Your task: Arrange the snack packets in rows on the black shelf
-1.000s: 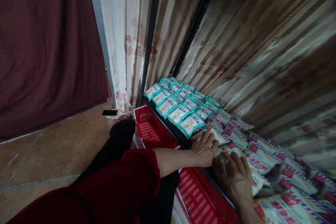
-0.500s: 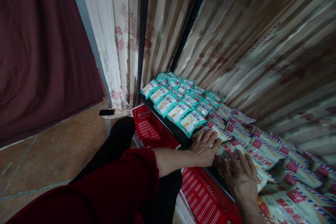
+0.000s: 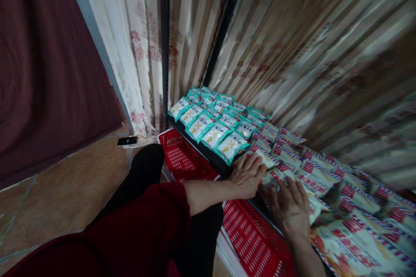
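Observation:
My left hand (image 3: pixel 248 176) lies palm down with its fingers stretched over the front row of white, red-printed snack bags (image 3: pixel 262 155), close to the green-edged bags. Just to its right, my right hand (image 3: pixel 290 207) rests with fingers spread on another white and red snack bag (image 3: pixel 313 205), whose near end it covers. Neither hand is wrapped round a bag, and the palms are hidden. Beside my left hand, several green and white snack bags (image 3: pixel 231 146) stand in rows on the black shelf (image 3: pixel 203 149).
Red plastic baskets (image 3: pixel 256 238) sit below the shelf edge, by my knees. A pleated, patterned curtain (image 3: pixel 279 52) hangs behind the bags, with dark posts (image 3: pixel 165 43) in front. A phone (image 3: pixel 127 140) lies on the tiled floor (image 3: pixel 71 186) near a maroon cloth (image 3: pixel 48 73).
The view has shifted slightly, so everything sits a little further left. Both hands stay on the same bags with nearly the same pose.

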Demonstrator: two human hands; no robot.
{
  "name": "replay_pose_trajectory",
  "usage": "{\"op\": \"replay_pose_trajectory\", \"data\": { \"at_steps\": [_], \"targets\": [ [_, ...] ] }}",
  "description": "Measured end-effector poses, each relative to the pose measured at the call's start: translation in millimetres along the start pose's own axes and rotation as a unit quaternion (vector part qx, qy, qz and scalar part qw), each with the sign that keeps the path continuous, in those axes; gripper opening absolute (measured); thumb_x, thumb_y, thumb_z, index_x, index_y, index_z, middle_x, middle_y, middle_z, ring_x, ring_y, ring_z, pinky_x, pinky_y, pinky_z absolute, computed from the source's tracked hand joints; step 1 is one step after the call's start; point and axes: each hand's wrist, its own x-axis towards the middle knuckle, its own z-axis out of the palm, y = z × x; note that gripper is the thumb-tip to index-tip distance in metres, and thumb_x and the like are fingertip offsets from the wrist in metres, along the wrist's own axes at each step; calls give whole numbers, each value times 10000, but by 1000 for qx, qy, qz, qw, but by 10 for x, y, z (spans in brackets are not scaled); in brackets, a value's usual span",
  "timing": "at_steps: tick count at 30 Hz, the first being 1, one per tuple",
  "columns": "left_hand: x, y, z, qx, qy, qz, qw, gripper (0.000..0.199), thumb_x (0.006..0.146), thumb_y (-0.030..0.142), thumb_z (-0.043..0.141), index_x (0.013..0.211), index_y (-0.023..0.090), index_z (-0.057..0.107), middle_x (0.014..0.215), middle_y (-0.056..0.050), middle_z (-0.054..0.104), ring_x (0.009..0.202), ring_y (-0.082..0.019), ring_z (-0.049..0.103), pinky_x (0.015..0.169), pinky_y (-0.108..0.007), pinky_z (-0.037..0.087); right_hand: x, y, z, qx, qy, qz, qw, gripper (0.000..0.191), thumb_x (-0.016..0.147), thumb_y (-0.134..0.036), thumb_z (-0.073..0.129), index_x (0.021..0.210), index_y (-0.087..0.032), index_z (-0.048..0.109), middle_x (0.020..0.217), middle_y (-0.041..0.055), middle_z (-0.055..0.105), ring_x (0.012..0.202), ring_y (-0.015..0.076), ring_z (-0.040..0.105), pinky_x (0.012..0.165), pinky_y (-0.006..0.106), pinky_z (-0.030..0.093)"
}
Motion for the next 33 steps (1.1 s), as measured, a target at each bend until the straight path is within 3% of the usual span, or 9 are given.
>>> {"op": "replay_pose_trajectory", "data": {
  "at_steps": [6, 11, 15, 18, 23, 27, 33],
  "targets": [
    [8, -29, 105, 10, 17, 12, 1000, 522, 874, 239, 377, 1364, 65, 333, 1487, -159, 281, 1412, -271, 103, 1149, -424, 86, -5, 11, -10, 5, 6, 1, 1000, 364, 893, -331, 438, 1174, -147, 578, 1248, 150, 551, 1268, 317, 415, 1018, 537, 373],
    [-13, -39, 107, 1, 35, 3, 999, 530, 879, 273, 381, 1369, 74, 335, 1495, -160, 264, 1415, -266, 89, 1145, -431, 99, -20, -29, -30, -2, 17, 1, 1000, 377, 878, -308, 485, 1203, -132, 559, 1350, 173, 464, 1298, 334, 372, 1008, 528, 390],
    [-29, -44, 110, -8, 27, 2, 1000, 529, 878, 262, 381, 1372, 76, 333, 1482, -155, 293, 1410, -272, 116, 1140, -436, 112, -38, -36, -21, -2, 7, -17, 1000, 364, 873, -269, 489, 1209, -142, 550, 1275, 162, 528, 1270, 324, 414, 988, 527, 410],
    [-40, -33, 97, -9, 21, -1, 1000, 539, 880, 260, 378, 1382, 73, 315, 1495, -152, 267, 1415, -265, 89, 1140, -433, 106, -43, -59, -36, -10, 11, -4, 1000, 374, 865, -284, 496, 1209, -147, 548, 1343, 169, 467, 1292, 342, 381, 982, 538, 407],
    [-76, 12, 90, -3, 11, -8, 1000, 537, 889, 272, 371, 1391, 93, 310, 1517, -147, 210, 1420, -269, 25, 1134, -451, 98, -86, -131, -59, -36, 32, 31, 998, 387, 853, -307, 512, 1208, -156, 545, 1382, 179, 420, 1293, 371, 364, 959, 565, 408],
    [-74, 54, 119, 1, -11, -15, 1000, 526, 890, 277, 379, 1384, 100, 331, 1510, -157, 226, 1414, -289, 70, 1128, -461, 104, -121, -134, -56, -27, 20, 7, 999, 392, 875, -320, 479, 1225, -150, 530, 1337, 183, 468, 1274, 352, 393, 956, 548, 428],
    [-38, 202, 95, 14, 10, -10, 1000, 533, 896, 297, 380, 1402, 140, 316, 1521, -138, 205, 1418, -276, 53, 1128, -464, 99, -139, -65, -47, -10, 1, 0, 1000, 433, 869, -284, 482, 1277, -141, 477, 1381, 194, 413, 1316, 351, 333, 967, 550, 424]
  ]
}}
